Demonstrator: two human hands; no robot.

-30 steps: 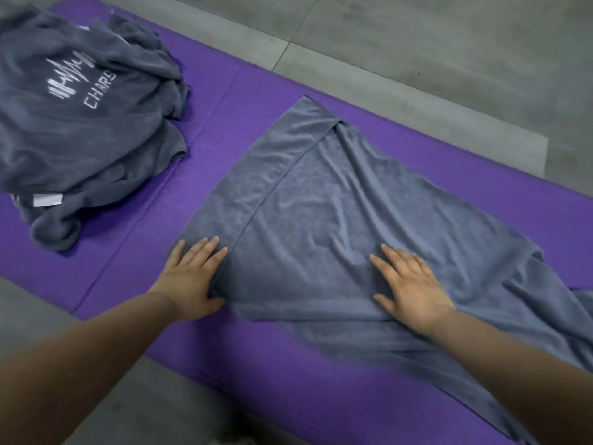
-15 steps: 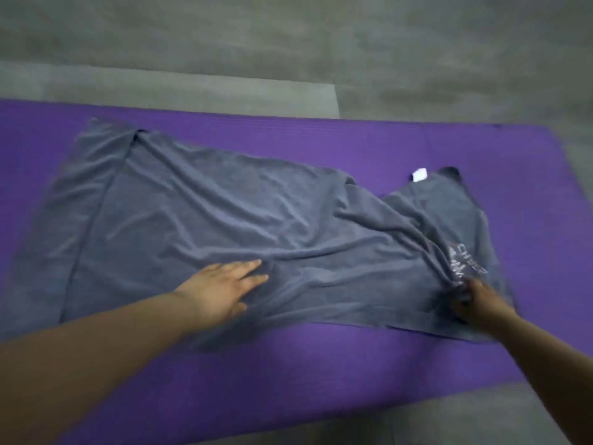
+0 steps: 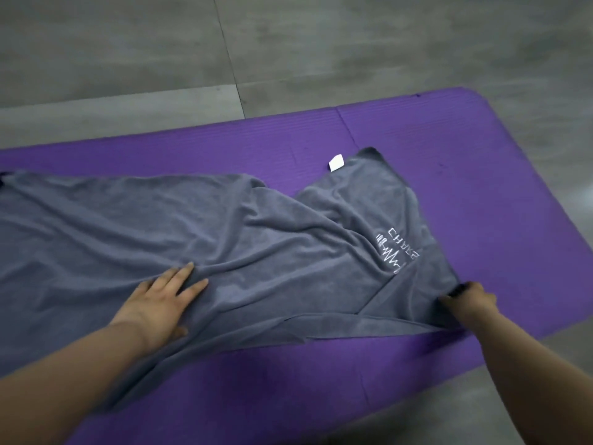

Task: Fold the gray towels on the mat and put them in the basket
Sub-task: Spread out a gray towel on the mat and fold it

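Towel (image 3: pixel 224 236) one, mat (image 3: pixel 481 175) one.

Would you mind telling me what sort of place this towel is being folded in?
Likely the floor of an indoor room, home or gym I cannot tell: a purple mat lies on large gray floor tiles, with a gray towel spread across it.

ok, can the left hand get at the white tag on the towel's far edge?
Probably yes. The left hand lies flat on the gray towel, and only rumpled cloth sits between it and the white tag; the right hand grips the near corner, out of the path.
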